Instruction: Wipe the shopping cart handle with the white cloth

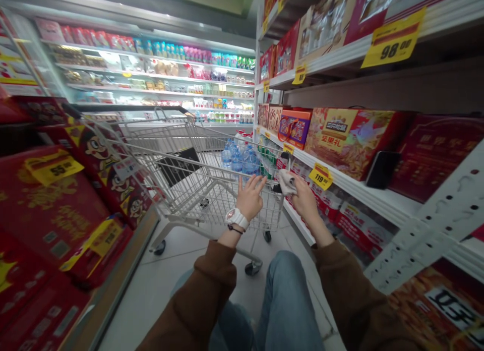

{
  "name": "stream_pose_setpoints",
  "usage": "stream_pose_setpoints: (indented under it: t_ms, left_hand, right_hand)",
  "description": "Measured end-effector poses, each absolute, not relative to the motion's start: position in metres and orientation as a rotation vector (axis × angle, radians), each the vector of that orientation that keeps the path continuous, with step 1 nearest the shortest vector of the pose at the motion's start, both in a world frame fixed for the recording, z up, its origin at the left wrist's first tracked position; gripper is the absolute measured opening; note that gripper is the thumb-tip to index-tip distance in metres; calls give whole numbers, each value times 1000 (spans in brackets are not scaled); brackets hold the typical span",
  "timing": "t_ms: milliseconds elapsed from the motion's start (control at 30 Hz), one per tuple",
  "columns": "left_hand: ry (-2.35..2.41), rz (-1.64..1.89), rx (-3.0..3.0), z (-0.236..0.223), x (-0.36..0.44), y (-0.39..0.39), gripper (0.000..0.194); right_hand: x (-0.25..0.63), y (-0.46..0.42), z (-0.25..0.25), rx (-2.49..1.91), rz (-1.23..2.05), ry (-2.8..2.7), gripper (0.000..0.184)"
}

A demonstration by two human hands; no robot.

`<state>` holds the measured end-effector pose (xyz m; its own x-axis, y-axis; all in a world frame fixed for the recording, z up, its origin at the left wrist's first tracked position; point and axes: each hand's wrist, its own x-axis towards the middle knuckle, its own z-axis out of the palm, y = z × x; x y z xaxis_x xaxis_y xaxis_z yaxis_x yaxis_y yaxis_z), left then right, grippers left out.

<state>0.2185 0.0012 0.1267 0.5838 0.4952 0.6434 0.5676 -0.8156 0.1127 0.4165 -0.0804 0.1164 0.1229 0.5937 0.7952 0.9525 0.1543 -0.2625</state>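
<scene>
Wire shopping cart [260,212], bottled water [238,159] inside, at its near rim: left hand [249,199], fingers spread wide on the wire; right hand [307,203], fingers narrowly pinching a crumpled pale cloth [287,182].

Yellow shelf tag [393,38] is reading 98.00; yellow shelf tag [320,176] is reading 119; gift box [350,139] is bearing 坚果礼.

left hand [250,198] on rim of wire shopping cart [177,139], right hand [307,202] holding white cloth [287,182] there. bottled water [239,158] inside cart, gift boxes [350,141] on shelf [370,197] at frame right.
</scene>
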Motion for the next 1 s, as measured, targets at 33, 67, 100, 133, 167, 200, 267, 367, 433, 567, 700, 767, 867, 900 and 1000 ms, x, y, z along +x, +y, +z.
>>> stream_pose_setpoints:
  t_ms: [33, 67, 100, 133, 167, 200, 267, 367, 433, 567, 700, 767, 867, 900, 1000]
  left_hand:
    - [-906, -1052, -2704, 126, 222, 1, 71]
    - [-903, -1057, -2707, 126, 225, 0, 72]
    - [-900, -1062, -2708, 125, 228, -1, 72]
    - [-898, -1067, -2707, 125, 231, -2, 71]
    - [-895, -1068, -2707, 125, 233, -4, 71]
    - [-892, -1066, -2708, 125, 235, -5, 70]
    - [-887, -1064, -2711, 125, 239, -8, 70]
    - [-873, -1068, -2713, 127, 244, -11, 69]
    - [-867, -1076, -2707, 126, 248, -13, 68]
    - [-855, -1081, -2699, 126, 259, -18, 66]
    - [-824, -1016, -2714, 130, 257, -20, 61]
    - [-857, -999, -2684, 135, 242, -15, 60]
    - [-1101, -1034, -2530, 142, 206, 0, 63]
    - [-1142, -1045, -2487, 144, 194, 6, 64]
    - [-1113, -1034, -2469, 146, 169, 16, 64]
  right_hand:
    - [414, -81, 116, -1551, -540, -1560, 74]
    - [412, -82, 115, -1564, -560, -1559, 74]
    - [409, -83, 115, -1576, -584, -1570, 75]
    - [408, -83, 115, -1584, -605, -1591, 76]
    - [409, -83, 116, -1587, -620, -1614, 77]
    - [411, -83, 117, -1587, -622, -1633, 77]
    - [422, -82, 120, -1605, -586, -1612, 75]
    - [440, -81, 125, -1670, -500, -1482, 67]
    - [444, -82, 125, -1681, -508, -1459, 65]
    - [419, -93, 118, -1670, -635, -1541, 71]
    - [398, -102, 115, -1694, -692, -1610, 78]
    - [404, -105, 116, -1707, -708, -1592, 78]
    - [425, -109, 117, -1733, -725, -1519, 74]
    - [430, -108, 117, -1741, -731, -1492, 74]
    - [425, -99, 116, -1756, -737, -1455, 73]
